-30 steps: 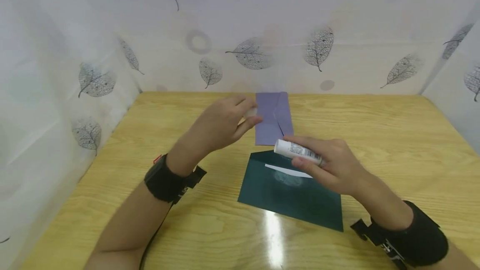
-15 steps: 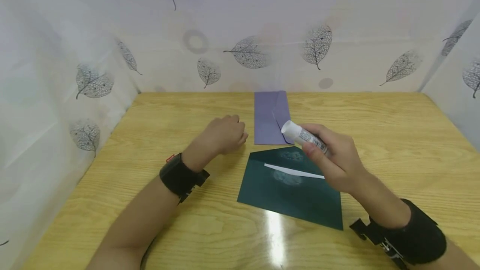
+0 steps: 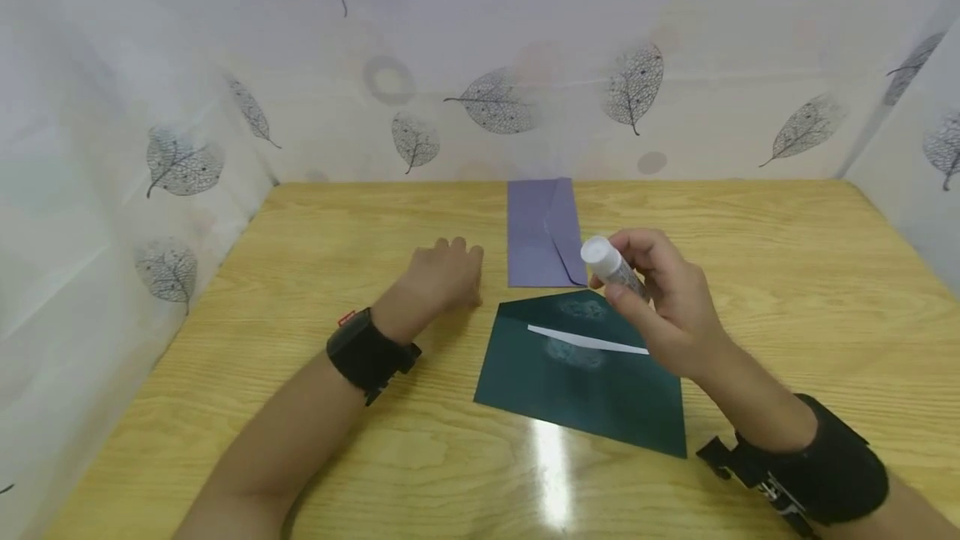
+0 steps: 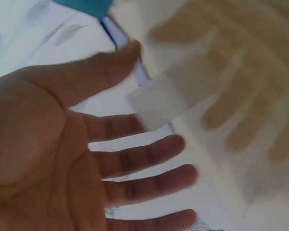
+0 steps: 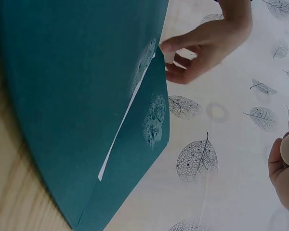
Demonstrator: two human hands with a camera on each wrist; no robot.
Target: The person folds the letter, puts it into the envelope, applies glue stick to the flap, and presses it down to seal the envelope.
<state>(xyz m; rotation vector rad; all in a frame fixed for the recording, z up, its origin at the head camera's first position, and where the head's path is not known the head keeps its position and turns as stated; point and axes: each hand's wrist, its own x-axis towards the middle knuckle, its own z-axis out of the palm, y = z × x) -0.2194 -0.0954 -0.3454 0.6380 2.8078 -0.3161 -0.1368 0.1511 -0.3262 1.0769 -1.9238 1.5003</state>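
Note:
My right hand point(image 3: 678, 315) grips a white glue stick point(image 3: 600, 252) with a printed label, over the far right part of the dark green envelope point(image 3: 517, 373). The envelope lies with its flap unfolded, and a white paper edge point(image 3: 585, 342) shows at its opening. Whitish glue patches mark the flap and body, clearest in the right wrist view on the flap point(image 5: 155, 120). My left hand point(image 3: 442, 277) is low at the table, left of the purple envelope. Around a small white cap point(image 4: 159, 98), its fingers are straight, with the thumb apart from it in the left wrist view.
A purple envelope point(image 3: 532, 232) lies at the table's far edge, just beyond the green one. Leaf-printed white sheeting point(image 3: 330, 132) walls the wooden table point(image 3: 405, 473) at the back and sides. Black straps with cameras sit on both wrists.
My left hand has come down from beside the purple envelope to the tabletop, nearer me and left, bringing the white cap. The glue stick has tilted upward and shifted slightly right in my right hand.

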